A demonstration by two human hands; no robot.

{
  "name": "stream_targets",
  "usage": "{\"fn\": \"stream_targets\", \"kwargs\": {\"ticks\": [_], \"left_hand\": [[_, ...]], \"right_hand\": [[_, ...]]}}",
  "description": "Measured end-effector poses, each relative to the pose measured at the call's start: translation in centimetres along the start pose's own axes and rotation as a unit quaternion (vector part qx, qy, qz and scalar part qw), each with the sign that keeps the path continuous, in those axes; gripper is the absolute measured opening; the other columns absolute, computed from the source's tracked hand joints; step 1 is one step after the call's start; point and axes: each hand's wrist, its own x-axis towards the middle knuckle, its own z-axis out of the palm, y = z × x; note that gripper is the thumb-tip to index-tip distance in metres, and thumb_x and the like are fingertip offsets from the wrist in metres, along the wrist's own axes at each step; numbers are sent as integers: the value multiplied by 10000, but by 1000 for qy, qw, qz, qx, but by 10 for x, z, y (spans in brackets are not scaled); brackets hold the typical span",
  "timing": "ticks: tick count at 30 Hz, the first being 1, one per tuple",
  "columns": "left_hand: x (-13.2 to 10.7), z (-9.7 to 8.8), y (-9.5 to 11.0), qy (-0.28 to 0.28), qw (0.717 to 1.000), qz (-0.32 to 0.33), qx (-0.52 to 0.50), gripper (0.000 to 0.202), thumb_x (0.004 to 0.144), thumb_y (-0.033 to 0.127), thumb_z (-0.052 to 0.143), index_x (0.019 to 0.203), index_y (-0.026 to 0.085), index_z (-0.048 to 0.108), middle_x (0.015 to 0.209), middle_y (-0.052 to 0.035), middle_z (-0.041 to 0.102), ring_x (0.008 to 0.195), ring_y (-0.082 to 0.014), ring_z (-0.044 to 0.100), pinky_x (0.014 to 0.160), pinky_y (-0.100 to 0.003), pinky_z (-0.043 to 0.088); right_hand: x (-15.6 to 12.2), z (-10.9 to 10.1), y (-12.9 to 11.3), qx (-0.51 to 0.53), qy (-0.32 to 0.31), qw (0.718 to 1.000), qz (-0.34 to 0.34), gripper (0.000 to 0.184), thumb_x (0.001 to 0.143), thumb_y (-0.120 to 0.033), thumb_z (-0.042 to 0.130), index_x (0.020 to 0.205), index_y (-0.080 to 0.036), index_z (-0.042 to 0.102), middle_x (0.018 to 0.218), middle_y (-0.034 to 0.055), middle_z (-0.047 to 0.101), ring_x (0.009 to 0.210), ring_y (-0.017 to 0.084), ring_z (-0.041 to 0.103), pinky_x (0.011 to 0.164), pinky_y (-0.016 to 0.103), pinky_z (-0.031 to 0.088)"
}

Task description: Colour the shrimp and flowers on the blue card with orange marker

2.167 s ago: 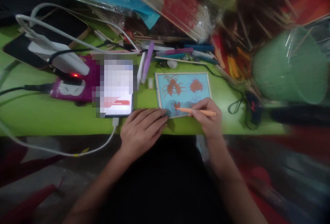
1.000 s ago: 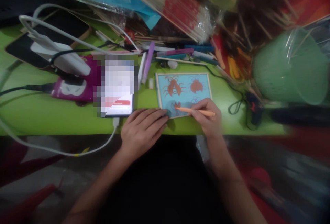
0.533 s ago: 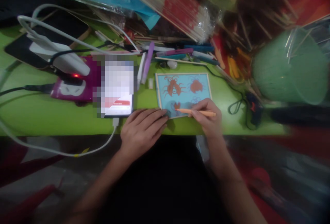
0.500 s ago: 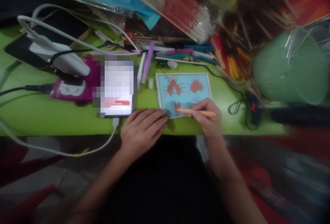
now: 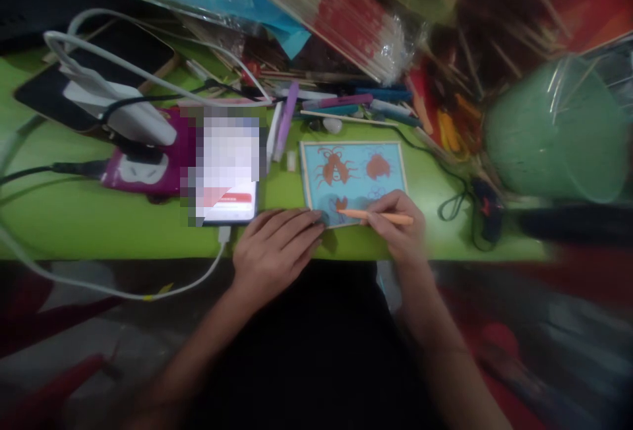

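A small blue picture card [image 5: 353, 176] with a pale frame lies on the green table [image 5: 99, 219]; orange crab-like shapes are coloured on it. My right hand [image 5: 400, 229] is closed on an orange pen [image 5: 378, 216], whose tip touches a small orange shape at the card's lower left. My left hand [image 5: 277, 248] lies flat with fingers stretched out, its fingertips pressing on the card's lower left corner.
A phone [image 5: 227, 173] with a white cable lies left of the card, beside a purple power strip [image 5: 143, 166] with plugs. Pens and markers [image 5: 341, 103], a bundle of sticks [image 5: 336, 14] and a green plastic-wrapped bucket [image 5: 554, 133] crowd the back and right.
Almost nothing differs: the pen tip stays on the same small orange shape with only tiny shifts, and my left hand keeps pressing the card's corner.
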Motion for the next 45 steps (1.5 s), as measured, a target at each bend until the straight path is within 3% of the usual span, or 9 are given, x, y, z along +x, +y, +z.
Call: {"fn": "stream_targets", "kwargs": {"ticks": [11,23,45], "left_hand": [[-1,1,0,-2,1000,-5,4,244,917,215,760,1157,256,744,1234,10,794,1081,-199,757,968,-378,549],[-1,0,0,-2,1000,3,4,263,902,204,779,1160,233,739,1241,1,792,1079,-200,754,957,-380,551],[3,-2,1,5,1000,6,1,245,902,194,772,1144,221,740,1217,-9,800,1055,-205,761,942,-379,556]], "right_hand": [[1,1,-3,-12,-6,1000,-4,136,876,-320,780,828,-239,682,676,-30,706,588,121,598,524,255,453],[3,3,-6,-6,-26,1000,-6,140,898,-344,776,874,-239,686,748,-12,762,655,135,697,590,268,534],[3,5,-1,-29,-11,999,-8,176,908,-385,781,922,-238,685,767,-14,739,638,129,651,560,267,491]]}}
